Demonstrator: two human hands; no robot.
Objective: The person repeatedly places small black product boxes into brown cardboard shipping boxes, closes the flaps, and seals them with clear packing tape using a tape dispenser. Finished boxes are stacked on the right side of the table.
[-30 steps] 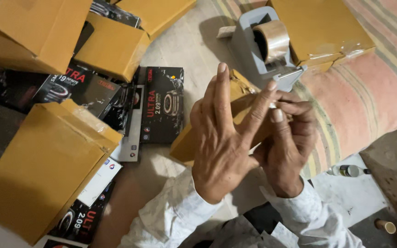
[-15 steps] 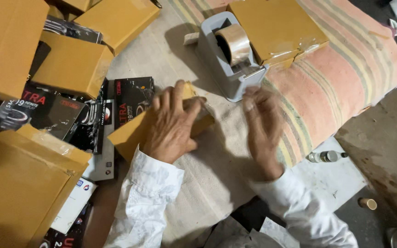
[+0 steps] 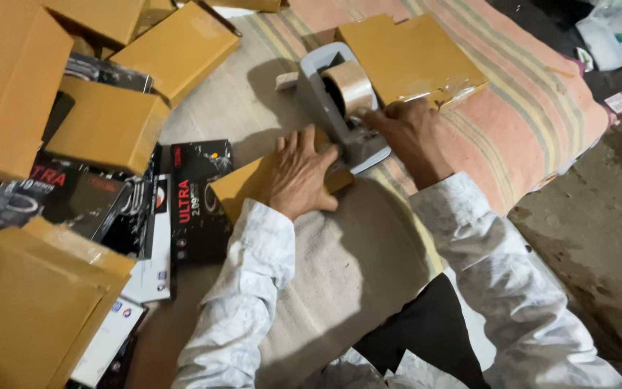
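Risk: right hand [image 3: 406, 130] is at the cutter end of the grey tape dispenser [image 3: 329, 97], fingers seemingly pinching the tape end; a skewed pull may stick tape to itself. Left hand [image 3: 298, 173] lies flat, pinning the brown wrapped packet [image 3: 242, 186] on the cloth, just left of the dispenser.

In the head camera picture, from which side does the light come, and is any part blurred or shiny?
Head view: light comes from the right, since the tape dispenser throws its shadow leftward onto the cloth; glare shows on the taped parcel and the tape roll; the left hand and right hand look sharp; the far right floor is dim.
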